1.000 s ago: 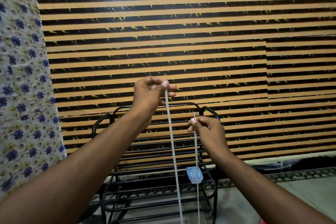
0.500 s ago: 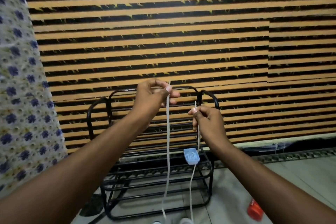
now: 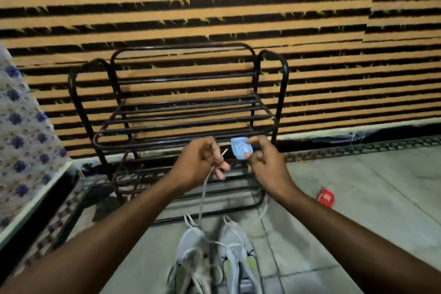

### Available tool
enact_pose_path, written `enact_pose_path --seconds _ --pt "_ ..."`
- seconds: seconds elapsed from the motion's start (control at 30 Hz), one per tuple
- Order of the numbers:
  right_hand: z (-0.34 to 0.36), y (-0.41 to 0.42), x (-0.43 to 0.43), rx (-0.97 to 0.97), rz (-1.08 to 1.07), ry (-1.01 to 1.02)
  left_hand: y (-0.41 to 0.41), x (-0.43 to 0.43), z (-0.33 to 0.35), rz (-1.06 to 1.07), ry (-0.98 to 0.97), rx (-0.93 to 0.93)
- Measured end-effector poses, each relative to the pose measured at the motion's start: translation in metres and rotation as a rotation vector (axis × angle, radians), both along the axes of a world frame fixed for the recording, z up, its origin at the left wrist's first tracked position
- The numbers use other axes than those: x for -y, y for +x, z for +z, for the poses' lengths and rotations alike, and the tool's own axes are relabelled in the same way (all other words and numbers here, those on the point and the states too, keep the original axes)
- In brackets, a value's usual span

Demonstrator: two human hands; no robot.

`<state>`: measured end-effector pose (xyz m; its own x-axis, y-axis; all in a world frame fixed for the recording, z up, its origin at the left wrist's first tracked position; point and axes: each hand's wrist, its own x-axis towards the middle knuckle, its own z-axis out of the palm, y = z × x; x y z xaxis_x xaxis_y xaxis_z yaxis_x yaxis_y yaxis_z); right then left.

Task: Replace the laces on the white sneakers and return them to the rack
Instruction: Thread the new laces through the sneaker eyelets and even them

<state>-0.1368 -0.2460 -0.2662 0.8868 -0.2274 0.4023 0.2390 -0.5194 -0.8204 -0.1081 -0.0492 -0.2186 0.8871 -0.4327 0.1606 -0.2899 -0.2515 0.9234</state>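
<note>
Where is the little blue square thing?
In the head view the blue square sits just right of the middle, pinched by the right hand, close beside the left hand that holds the white lace, in front of the black rack.

Both hands dropped from up by the rack's (image 3: 181, 112) top rail to in front of its lower shelves, closer together. The lace (image 3: 204, 188) isn't pulled up tight anymore; it hangs slack from the left hand (image 3: 202, 162). The right hand (image 3: 265, 162) swapped its strand for the light blue tag (image 3: 241, 149). View tipped down, so 2 white sneakers (image 3: 214, 258) and the whole red can (image 3: 325, 196) show now.
</note>
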Motion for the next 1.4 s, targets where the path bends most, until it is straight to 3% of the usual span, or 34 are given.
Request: enact_pose_path --seconds 0.23,0.47,0.67,0.9,1.13,1.4 --pt "-0.085 0.0 0.0 -0.16 0.107 -0.113 0.018 0.004 -0.101 -0.043 0.277 -0.136" --pt "-0.183 0.006 -0.001 -0.477 0.11 -0.256 0.01 0.004 -0.192 -0.101 0.829 -0.047" --pt "-0.229 0.002 -0.009 -0.706 0.074 -0.274 -0.021 0.016 -0.216 -0.058 1.041 -0.032" --pt "-0.238 -0.007 -0.01 -0.672 0.005 -0.174 -0.04 0.033 -0.217 -0.052 1.237 0.284" --pt "-0.241 -0.01 0.001 -0.656 -0.025 -0.138 -0.048 0.043 -0.229 -0.125 1.312 0.372" --pt "-0.224 -0.025 -0.004 -0.455 -0.089 -0.185 -0.044 0.048 -0.237 -0.137 1.337 0.385"
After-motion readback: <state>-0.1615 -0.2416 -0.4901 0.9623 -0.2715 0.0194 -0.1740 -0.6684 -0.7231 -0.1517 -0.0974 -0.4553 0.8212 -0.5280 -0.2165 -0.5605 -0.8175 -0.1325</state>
